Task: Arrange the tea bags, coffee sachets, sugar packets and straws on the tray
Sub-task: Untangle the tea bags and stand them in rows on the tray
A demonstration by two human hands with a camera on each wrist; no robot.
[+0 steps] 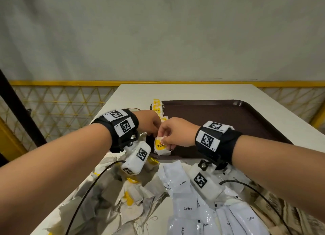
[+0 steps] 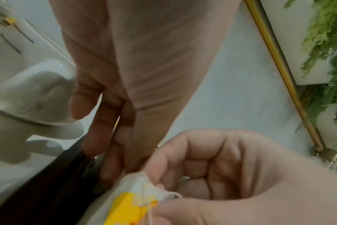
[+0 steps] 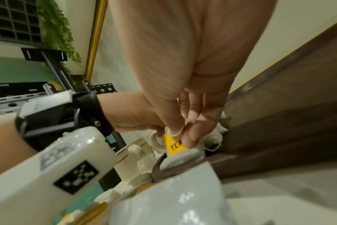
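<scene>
Start from the desk (image 1: 133, 92): it carries everything, and its left edge falls away close beside the work. On it the brown tray (image 1: 228, 115) lies mostly bare, so you have plenty of open floor toward its middle and right for the later groups. Its raised rim is the thing to mind; anything dragged in low will likely catch on it, so lift over it and don't slide across.

Nearer you, the coffee sachets (image 1: 186, 206) lie heaped and overlapping on the desk. They look glossy, so expect them to slide over one another; take one by a short end. To their left sits the loose pile of tea bags (image 1: 135, 194), soft and very light, with trailing strings that will probably snag neighbours.

A row of tea bags (image 1: 157, 106) already runs along the tray's left edge. The tea bag (image 1: 161, 146) in play stands at the tray's near-left corner, at the row's near end. Your right hand (image 1: 177, 132) pinches its top, thumb and fingers curled on the paper and string. Your left hand (image 1: 151, 124) is right against it; its fingers (image 2: 113, 137) reach toward the bag, but whether they grip it I cannot tell.

Hold the paper lightly at its top fold, since it crumples easily.
</scene>
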